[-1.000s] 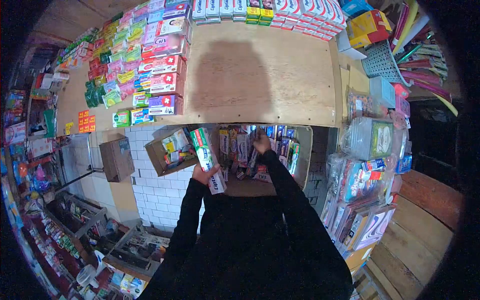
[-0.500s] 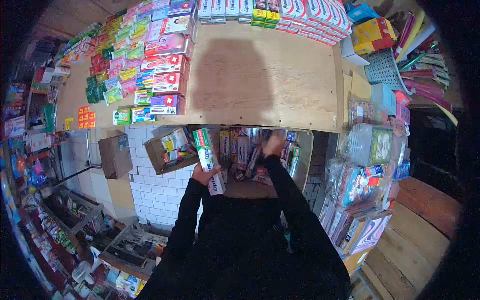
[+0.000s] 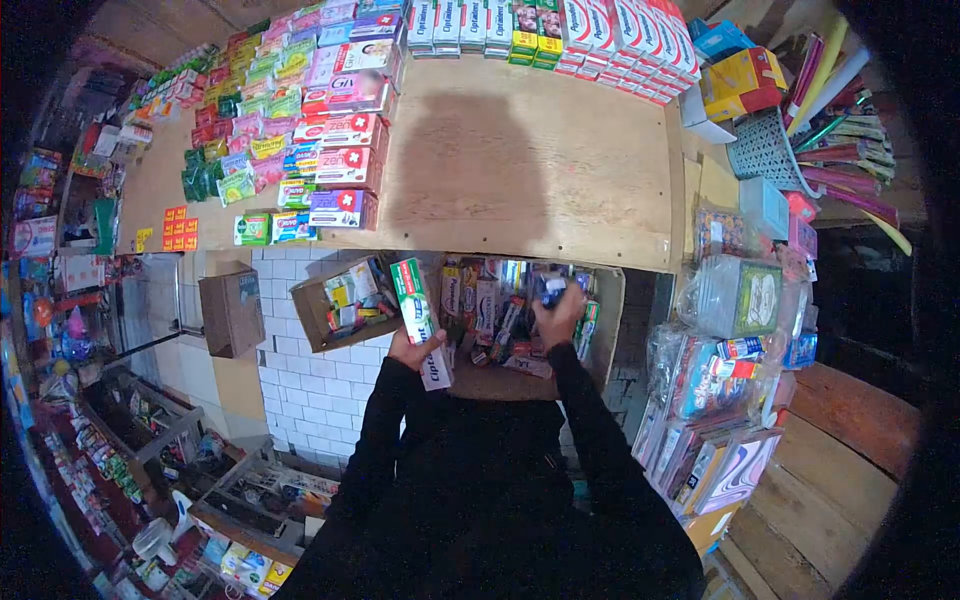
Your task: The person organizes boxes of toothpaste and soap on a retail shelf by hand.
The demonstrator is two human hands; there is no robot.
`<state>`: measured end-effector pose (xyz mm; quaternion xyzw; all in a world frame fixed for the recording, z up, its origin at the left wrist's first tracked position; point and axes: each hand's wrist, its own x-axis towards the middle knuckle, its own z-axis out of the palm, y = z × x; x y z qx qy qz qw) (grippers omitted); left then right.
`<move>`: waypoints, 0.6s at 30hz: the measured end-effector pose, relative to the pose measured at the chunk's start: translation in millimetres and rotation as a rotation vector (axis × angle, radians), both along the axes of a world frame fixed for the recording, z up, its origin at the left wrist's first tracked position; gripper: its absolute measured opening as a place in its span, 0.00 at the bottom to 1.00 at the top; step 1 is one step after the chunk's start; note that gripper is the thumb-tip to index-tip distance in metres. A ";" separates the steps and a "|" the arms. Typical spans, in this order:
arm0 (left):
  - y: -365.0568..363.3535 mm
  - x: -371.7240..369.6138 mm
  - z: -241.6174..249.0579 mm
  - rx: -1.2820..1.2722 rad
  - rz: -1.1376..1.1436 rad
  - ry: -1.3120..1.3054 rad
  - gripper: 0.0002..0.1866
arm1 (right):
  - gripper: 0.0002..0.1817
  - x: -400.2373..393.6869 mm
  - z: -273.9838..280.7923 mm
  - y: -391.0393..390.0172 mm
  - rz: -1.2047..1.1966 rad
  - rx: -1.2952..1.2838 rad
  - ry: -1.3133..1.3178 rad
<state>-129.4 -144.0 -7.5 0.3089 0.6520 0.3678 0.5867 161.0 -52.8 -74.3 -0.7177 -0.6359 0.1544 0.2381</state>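
My left hand (image 3: 418,350) is wrapped round the lower part of a long green-and-white toothpaste box (image 3: 410,291), tilted with its green end away from me. My right hand (image 3: 563,318) is over an open cardboard box (image 3: 608,318), fingers closed on a small dark blue package (image 3: 551,289); motion blurs its print. Inside that cardboard box lie several toothpaste boxes, among them an upright white-and-purple toothpaste box (image 3: 486,310) and others leaning or lying flat.
Above is a wooden shelf (image 3: 600,180) with stacked soap boxes (image 3: 345,165) on the left and rows of toothpaste boxes (image 3: 625,35) at the back. A smaller carton (image 3: 318,335) of mixed packets stands left. Plastic-wrapped goods (image 3: 735,300) and a grey basket (image 3: 765,150) line the right side.
My right hand has come back slightly toward me and to the right, now showing a dark blue package in its fingers. My left hand keeps holding the toothpaste box, almost unmoved.
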 end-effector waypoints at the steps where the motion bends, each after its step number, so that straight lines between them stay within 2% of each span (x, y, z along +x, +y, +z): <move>1: -0.2 -1.6 -2.0 -0.013 -0.007 -0.005 0.20 | 0.38 3.4 4.3 -18.5 -0.035 -0.095 0.242; 2: -0.1 -2.9 -3.5 -0.025 -0.015 -0.011 0.20 | 0.37 6.8 9.5 -36.2 -0.071 -0.186 0.483; 5: -0.7 -6.9 -11.0 -0.052 -0.069 0.010 0.21 | 0.31 18.3 7.5 -82.2 -0.043 -0.300 0.587; 8: -2.3 -6.2 -15.4 -0.064 -0.095 0.088 0.22 | 0.30 14.5 23.5 -88.7 -0.042 -0.196 0.585; 9: -2.0 -4.6 -13.0 -0.031 -0.089 0.117 0.22 | 0.30 9.8 48.8 -82.3 -0.104 -0.280 0.585; 12: -2.2 0.4 -6.1 0.008 -0.068 0.144 0.24 | 0.32 23.0 52.2 -66.3 -0.103 -0.093 0.585; 13: -3.7 0.3 -7.7 -0.023 -0.054 0.113 0.24 | 0.29 24.3 65.8 -55.7 -0.158 -0.104 0.961; 15: 2.2 0.8 6.3 -0.104 -0.087 0.150 0.22 | 0.25 32.0 108.0 -33.9 -0.241 -0.171 1.111; 16: 2.2 1.7 1.1 -0.035 -0.061 0.136 0.22 | 0.23 36.8 122.8 -25.8 -0.279 -0.206 1.187; 17: 0.3 2.5 -7.4 0.034 -0.035 0.123 0.21 | 0.15 50.1 106.3 -20.5 -0.221 -0.154 1.151; 18: 4.3 4.6 -2.9 0.103 -0.008 0.111 0.21 | 0.15 50.3 102.4 -17.2 -0.253 -0.210 1.390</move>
